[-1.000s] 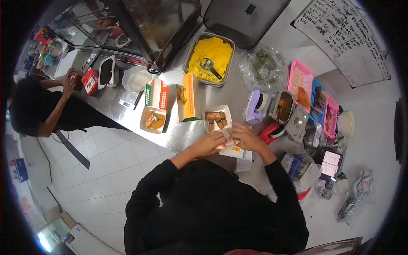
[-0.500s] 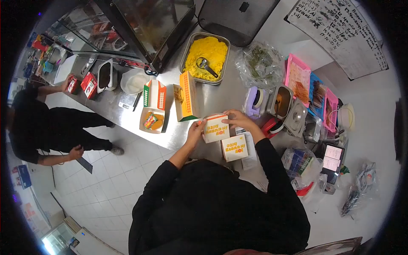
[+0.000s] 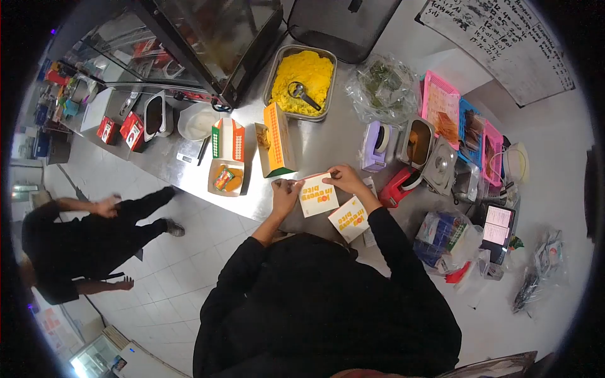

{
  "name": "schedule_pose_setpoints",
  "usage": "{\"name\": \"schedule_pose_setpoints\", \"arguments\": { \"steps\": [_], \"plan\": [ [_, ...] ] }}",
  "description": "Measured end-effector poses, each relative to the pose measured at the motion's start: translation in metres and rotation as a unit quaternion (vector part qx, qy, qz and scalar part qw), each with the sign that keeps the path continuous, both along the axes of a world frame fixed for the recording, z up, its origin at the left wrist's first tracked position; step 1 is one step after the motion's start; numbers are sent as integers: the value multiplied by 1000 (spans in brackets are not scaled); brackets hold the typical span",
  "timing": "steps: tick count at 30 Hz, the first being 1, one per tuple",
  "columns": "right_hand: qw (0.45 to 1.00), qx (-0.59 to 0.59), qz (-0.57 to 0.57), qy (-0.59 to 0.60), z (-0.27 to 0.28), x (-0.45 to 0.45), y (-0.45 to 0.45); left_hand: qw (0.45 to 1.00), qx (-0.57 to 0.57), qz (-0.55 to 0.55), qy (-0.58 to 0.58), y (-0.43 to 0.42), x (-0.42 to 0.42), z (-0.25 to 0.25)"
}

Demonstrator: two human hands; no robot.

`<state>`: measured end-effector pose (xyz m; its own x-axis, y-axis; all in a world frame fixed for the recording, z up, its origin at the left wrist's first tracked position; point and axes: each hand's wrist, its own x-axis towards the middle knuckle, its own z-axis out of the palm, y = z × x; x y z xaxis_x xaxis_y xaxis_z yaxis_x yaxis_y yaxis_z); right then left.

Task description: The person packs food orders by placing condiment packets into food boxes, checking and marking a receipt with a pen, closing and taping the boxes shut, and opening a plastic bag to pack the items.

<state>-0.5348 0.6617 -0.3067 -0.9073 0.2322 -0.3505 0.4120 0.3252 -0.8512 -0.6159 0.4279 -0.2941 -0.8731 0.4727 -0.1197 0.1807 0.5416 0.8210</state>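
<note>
My left hand [image 3: 286, 196] pinches the left upper corner of a small white carton [image 3: 318, 196] printed "joy in every bite". On the same carton's right upper edge, the fingers of my right hand [image 3: 345, 179] are closed. A second matching carton [image 3: 350, 219] lies tilted just to the right, partly under my right forearm. Beyond my hands stands a tall yellow-orange open box [image 3: 278, 140] with food inside. Left of it is an open meal box [image 3: 225, 179] with a green and red patterned lid, holding a colourful sachet and something orange-brown.
A metal pan [image 3: 271, 85] of yellow rice [image 3: 304, 66] with a black scoop [image 3: 304, 94] sits farther back. To the right are a purple tape dispenser [image 3: 376, 151], a red device [image 3: 397, 188] and pink baskets [image 3: 439, 101]. Another person [image 3: 82, 239] is on the floor at left.
The carton in my hands has shifted slightly down and left, and the second carton has tilted. The other person has moved away from the red boxes on the counter.
</note>
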Motion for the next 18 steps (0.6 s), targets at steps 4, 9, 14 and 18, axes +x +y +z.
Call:
{"name": "schedule_pose_setpoints", "arguments": {
  "steps": [4,9,14,18],
  "plan": [
    [964,157,-180,113,55,22,-29,999,-31,-28,-6,7,10,16],
    [791,337,-478,179,48,56,19,958,153,-19,-241,9,12,19],
    [900,-75,-429,-7,58,55,60,897,229,-16,-378,-5,7,85],
    [813,-80,-479,322,14,70,39,872,261,-17,-415,-17,-3,65]
  ]
}}
